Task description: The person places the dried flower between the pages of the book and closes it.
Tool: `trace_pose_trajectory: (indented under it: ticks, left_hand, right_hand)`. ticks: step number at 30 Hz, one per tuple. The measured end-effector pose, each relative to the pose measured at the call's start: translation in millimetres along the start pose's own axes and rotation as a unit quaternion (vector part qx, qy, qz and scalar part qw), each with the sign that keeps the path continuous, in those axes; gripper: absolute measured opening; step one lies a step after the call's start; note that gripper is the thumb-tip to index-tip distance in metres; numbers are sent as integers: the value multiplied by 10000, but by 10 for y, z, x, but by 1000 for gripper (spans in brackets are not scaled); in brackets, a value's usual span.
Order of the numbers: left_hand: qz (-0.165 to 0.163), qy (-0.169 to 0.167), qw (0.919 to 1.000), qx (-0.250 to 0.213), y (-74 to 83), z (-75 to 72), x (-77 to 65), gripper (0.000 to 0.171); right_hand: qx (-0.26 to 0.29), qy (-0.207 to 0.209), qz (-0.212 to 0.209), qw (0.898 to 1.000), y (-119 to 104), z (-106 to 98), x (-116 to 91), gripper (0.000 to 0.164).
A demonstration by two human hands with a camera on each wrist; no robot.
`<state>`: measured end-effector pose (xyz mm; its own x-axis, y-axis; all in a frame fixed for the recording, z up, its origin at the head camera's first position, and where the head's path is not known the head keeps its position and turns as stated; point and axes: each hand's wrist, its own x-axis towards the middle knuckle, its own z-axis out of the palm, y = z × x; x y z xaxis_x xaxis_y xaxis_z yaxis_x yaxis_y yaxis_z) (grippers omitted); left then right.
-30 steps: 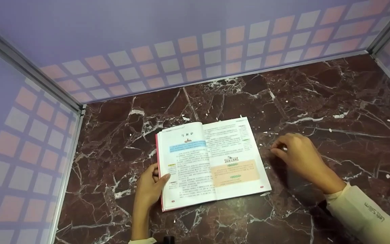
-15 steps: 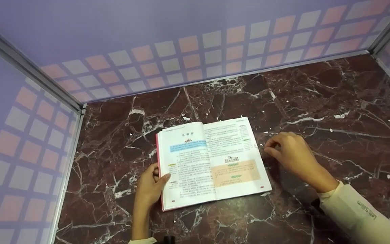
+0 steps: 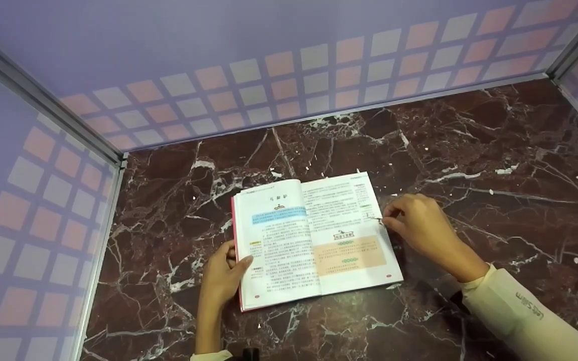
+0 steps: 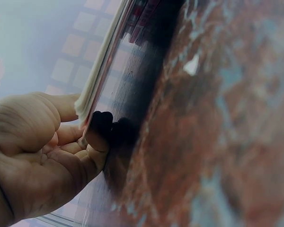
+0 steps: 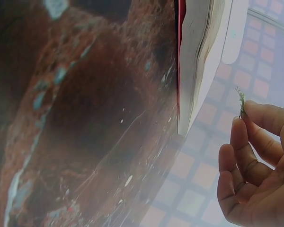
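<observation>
An open book (image 3: 289, 245) with a red cover lies on the dark marbled table, printed text on both pages. My left hand (image 3: 223, 276) holds its left edge, the thumb on the page and the fingers tucked underneath. In the left wrist view, that hand (image 4: 42, 146) pinches the book's edge. Beside the right page is my right hand (image 3: 419, 220). Its thumb and index finger pinch a tiny green plant sprig (image 5: 241, 101), clearest in the right wrist view. From the head, the sprig appears only as a thin speck over the right page's outer margin.
The table (image 3: 494, 240) has white veins and small pale flecks. A purple wall panel (image 3: 269, 30) with pink and grey squares stands behind it, with further panels at the left and right. A small black object (image 3: 250, 354) shows at the bottom edge.
My right hand has moved left, from the bare table to the right page's outer edge, bringing the sprig over the margin. The left hand and book look unchanged.
</observation>
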<state>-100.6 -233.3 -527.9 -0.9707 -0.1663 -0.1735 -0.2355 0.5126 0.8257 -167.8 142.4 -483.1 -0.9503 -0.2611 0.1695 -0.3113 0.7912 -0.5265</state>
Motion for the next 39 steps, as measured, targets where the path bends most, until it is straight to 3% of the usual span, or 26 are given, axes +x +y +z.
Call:
trace_pose_trajectory:
  ticks: [14,23,39]
  left_hand:
    - [77,-7,9999,-75,-4,-1,2,47]
    - [-139,-86,9998,88,13,-7,0,50]
    - [57,19,10000,-11,2,-6,0,47]
  right_hand:
    - [88,-49,-61,9999,-100,110,48,11]
    - [18,-81,-75,9999,-188,185,70,9]
    - [30,-178,-168,9997,-287,264,108,11]
